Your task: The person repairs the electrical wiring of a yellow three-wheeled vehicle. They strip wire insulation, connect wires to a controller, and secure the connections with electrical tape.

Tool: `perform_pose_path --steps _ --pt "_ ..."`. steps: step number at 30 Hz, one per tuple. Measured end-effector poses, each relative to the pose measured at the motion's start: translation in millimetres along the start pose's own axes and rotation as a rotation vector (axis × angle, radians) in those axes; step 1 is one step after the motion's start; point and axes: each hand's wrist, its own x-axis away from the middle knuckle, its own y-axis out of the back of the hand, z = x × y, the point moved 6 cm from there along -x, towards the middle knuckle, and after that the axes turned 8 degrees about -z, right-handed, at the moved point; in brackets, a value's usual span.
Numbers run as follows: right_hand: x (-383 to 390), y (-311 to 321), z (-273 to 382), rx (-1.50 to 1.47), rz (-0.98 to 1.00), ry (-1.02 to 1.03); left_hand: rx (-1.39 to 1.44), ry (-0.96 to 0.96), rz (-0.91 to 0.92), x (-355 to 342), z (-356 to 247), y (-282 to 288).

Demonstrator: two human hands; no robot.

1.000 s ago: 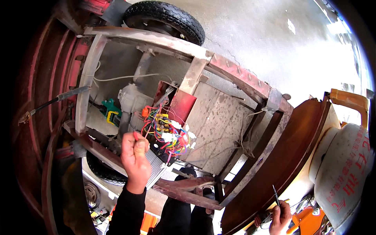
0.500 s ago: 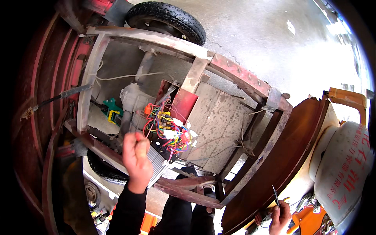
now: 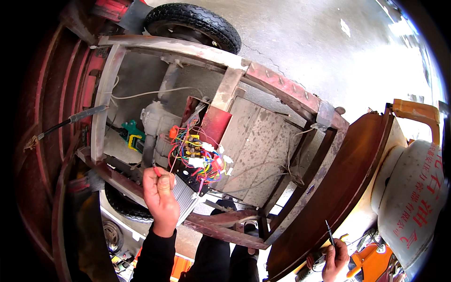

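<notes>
My left hand point(image 3: 162, 204) is closed around a slim red test probe point(image 3: 157, 172), whose thin tip points up and left. It is held above a finned silver controller box point(image 3: 186, 202), just left of a tangle of coloured wires point(image 3: 203, 157) with white connectors. At the lower right, my right hand point(image 3: 335, 261) is closed on a black test probe point(image 3: 330, 231), its tip pointing upward. That hand is beside a curved brown panel, away from the wires. Whether either probe's lead runs to a meter cannot be seen.
A worn metal vehicle frame point(image 3: 282, 88) surrounds the wiring, with a wooden board point(image 3: 256, 141) inside it. A black tyre point(image 3: 195, 23) is at the far side. Left stands a dark red panel point(image 3: 70, 94); right, the brown panel point(image 3: 338, 207) and a grey gas cylinder point(image 3: 413, 197). A green-and-yellow tool point(image 3: 133, 134) lies below the frame.
My left hand has turned slightly and moved a little left and down; the red probe in it now shows clearly. My right hand stays nearly still. The whole view has shifted slightly.
</notes>
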Motion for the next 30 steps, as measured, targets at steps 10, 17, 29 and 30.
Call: perform_pose_path --steps 10,17,29,30 --pt "11 -6 -16 -0.077 -0.033 -0.052 0.162 -0.117 -0.138 7 -77 53" --pt "14 7 -4 -0.058 -0.010 0.046 0.257 -0.126 -0.170 26 -94 50" --pt "72 37 -49 -0.308 -0.035 -0.187 0.971 0.301 0.019 66 -121 -5" --pt "76 41 -49 -0.325 -0.047 -0.148 0.987 0.327 0.018 71 -123 -10"
